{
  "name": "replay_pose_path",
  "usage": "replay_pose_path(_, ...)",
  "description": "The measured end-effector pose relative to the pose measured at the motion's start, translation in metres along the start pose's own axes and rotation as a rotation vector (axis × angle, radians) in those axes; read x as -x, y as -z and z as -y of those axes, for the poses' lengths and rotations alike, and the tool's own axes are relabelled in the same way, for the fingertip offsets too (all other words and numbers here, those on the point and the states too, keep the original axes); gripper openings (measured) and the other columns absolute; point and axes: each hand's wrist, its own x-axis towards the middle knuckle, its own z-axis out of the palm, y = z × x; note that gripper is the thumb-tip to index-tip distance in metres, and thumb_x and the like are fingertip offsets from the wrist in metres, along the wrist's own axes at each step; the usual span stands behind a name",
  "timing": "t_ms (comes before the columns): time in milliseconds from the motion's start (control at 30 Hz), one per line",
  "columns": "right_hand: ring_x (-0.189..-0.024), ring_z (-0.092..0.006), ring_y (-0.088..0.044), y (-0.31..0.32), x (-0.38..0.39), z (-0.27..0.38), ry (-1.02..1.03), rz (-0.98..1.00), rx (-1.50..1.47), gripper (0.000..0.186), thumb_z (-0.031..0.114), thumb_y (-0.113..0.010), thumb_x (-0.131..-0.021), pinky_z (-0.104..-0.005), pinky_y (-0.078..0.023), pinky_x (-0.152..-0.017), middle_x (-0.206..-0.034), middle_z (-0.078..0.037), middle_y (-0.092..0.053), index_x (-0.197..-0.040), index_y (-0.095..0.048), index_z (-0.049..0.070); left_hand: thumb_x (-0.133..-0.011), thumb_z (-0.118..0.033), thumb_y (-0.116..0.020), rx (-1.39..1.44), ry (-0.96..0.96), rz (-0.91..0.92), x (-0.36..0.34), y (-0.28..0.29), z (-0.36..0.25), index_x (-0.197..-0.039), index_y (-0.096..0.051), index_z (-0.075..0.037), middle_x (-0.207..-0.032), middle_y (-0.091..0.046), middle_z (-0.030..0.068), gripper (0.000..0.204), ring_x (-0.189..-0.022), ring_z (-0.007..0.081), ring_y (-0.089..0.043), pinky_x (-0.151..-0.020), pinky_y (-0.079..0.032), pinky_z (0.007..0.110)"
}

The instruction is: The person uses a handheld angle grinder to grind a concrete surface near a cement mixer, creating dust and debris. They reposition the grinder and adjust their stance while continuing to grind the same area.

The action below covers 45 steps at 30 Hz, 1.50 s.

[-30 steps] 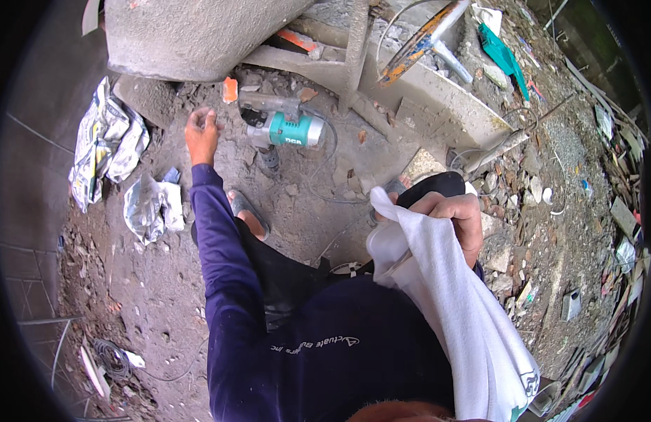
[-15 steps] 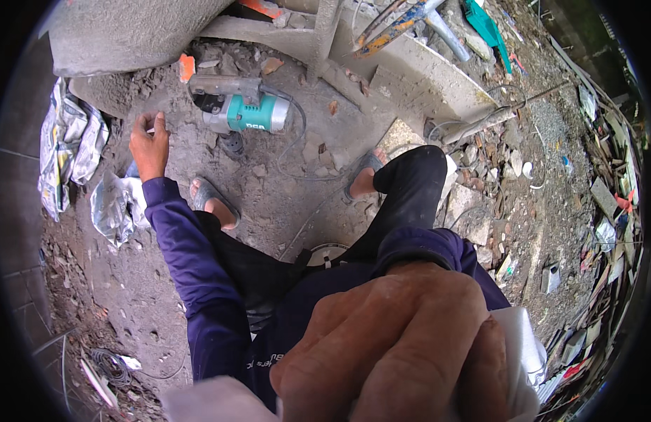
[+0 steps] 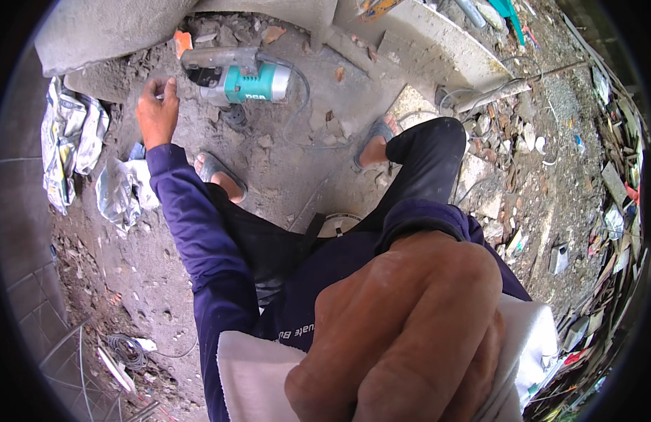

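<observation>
My right hand (image 3: 403, 330) is very close to the camera, fingers curled down and closed on a white cloth (image 3: 258, 373). The cloth spreads out on both sides of the hand, and the fingertips are hidden. My left hand (image 3: 158, 114) is held out low at the left, its fingers bent in. Something small and pale shows between thumb and fingers, too small to name. Just beyond that hand, a teal and silver corded power tool (image 3: 249, 83) with a dark handle frame rests on the dusty ground, apart from the hand.
Crumpled silvery sacks (image 3: 72, 144) lie at the left. A rounded, mortar-caked vessel (image 3: 114, 35) and a cement-coated metal trough (image 3: 438, 46) stand at the far side. Rubble and scraps (image 3: 586, 211) cover the right. A coil of wire (image 3: 127, 350) lies near left. A cable trails from the tool.
The view has shifted, so the tool and sacks sit slightly higher. More of the white cloth now shows left of my right hand. My left hand stays beside the tool, fingers still bent.
</observation>
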Motion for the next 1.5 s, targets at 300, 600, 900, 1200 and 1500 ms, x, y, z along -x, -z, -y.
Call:
replay_pose_path(300, -0.071, -0.0318, -0.067, 0.012, -0.001, -0.011, -0.007, -0.005, -0.082, 0.025, 0.011, -0.067, -0.1, -0.0388, -0.055, -0.057, -0.101, -0.031, -0.066, -0.115, -0.061, -0.008, -0.095, -0.031, -0.073, -0.029, -0.001, 0.009, 0.006, 0.027, 0.005, -0.107, -0.075, -0.001, -0.094, -0.077, 0.0185, 0.033, -0.086, 0.0298, -0.076, -0.08, -0.057, 0.039)
replay_pose_path(600, -0.063, -0.0293, -0.065, 0.024, -0.034, -0.018, -0.05, 0.027, 0.397, 0.019, 0.009, -0.067, -0.098, -0.0371, -0.054, -0.048, -0.098, -0.029, -0.068, -0.108, -0.069, -0.006, -0.096, -0.028, -0.073, 0.061, 0.036, -0.013, 0.029, 0.015, -0.037, -0.105, -0.071, -0.005, -0.094, -0.077, 0.0179, 0.025, -0.079, 0.033, -0.076, -0.072, -0.058, 0.042)
replay_pose_path(900, -0.072, -0.0177, -0.066, 0.139, -0.079, -0.06, -0.484, 0.775, 0.942, 0.023, 0.024, -0.067, -0.093, -0.0305, -0.045, -0.054, -0.088, -0.007, -0.069, -0.107, -0.075, 0.007, -0.099, -0.017, -0.07, -0.013, 0.137, 0.042, 0.046, 0.062, -0.037, -0.112, -0.068, 0.002, -0.092, -0.074, 0.017, 0.023, -0.073, 0.0229, -0.072, -0.065, -0.055, 0.035)
replay_pose_path(1200, -0.097, -0.0343, -0.072, 0.621, -0.036, -0.178, -0.448, -0.633, 2.001, 0.045, 0.039, -0.075, -0.089, -0.0423, -0.058, -0.086, -0.111, -0.017, -0.075, -0.125, -0.072, 0.012, -0.098, -0.012, -0.069, -0.063, 0.213, 0.144, 0.024, 0.029, -0.07, -0.111, -0.067, 0.003, -0.099, -0.072, 0.0169, 0.019, -0.077, 0.0273, -0.069, -0.07, -0.055, 0.036)
replay_pose_path(1500, -0.124, -0.0479, -0.052, 0.724, 0.012, -0.239, -1.046, -0.321, 2.456, 0.054, 0.051, -0.062, -0.097, -0.0565, -0.048, -0.104, -0.135, -0.02, -0.06, -0.136, -0.064, 0.014, -0.099, -0.012, -0.068, -0.194, 0.38, 0.108, 0.03, 0.03, -0.055, -0.114, -0.067, 0.003, -0.104, -0.071, 0.0172, 0.022, -0.077, 0.027, -0.069, -0.07, -0.054, 0.037)
